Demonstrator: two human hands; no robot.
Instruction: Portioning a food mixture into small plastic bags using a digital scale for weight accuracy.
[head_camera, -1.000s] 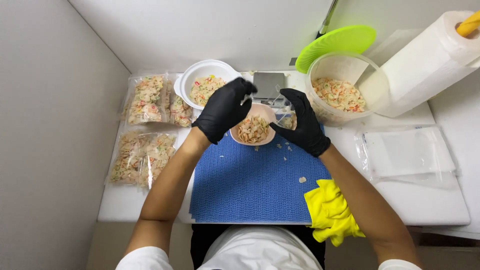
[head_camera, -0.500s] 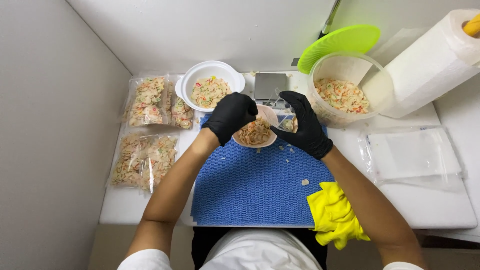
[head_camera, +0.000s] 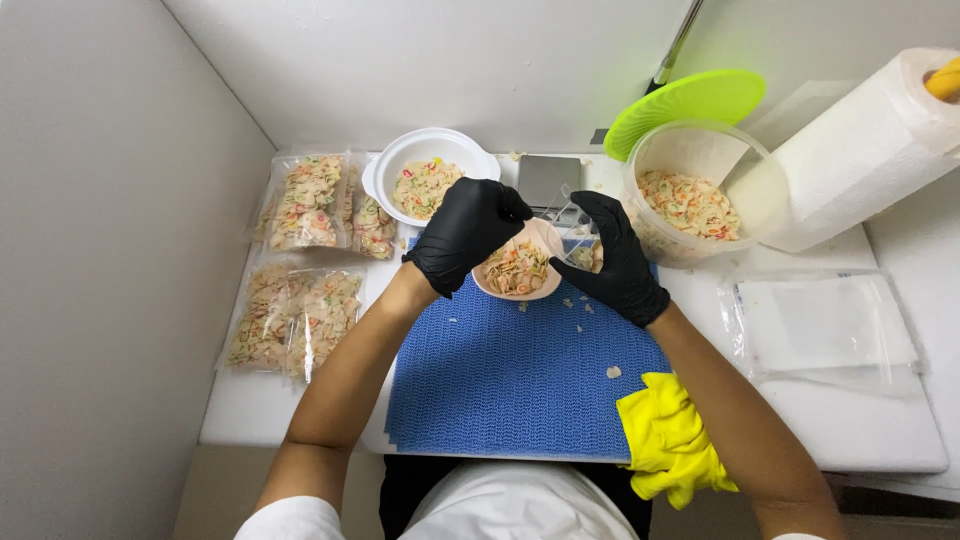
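Sliding a little lower and nearer than half a second ago: small pink bowl (head_camera: 520, 268) of flakes, with both hands moving along. Sitting between the two black gloves, at the top edge of the blue mat (head_camera: 520, 380) on the white worktop (head_camera: 880, 430). Curling over its left rim, left hand (head_camera: 465, 232), fingers (head_camera: 505, 205) bent and gripping the bowl, closer than the other. Pinching a small clear bag (head_camera: 578, 235) just right of the bowl, right hand (head_camera: 615, 262). Lying around: white bowl (head_camera: 428, 160) behind, big clear tub (head_camera: 700, 200) to the right, filled bags (head_camera: 300, 260) to the left, yellow gloves (head_camera: 670, 445) near.
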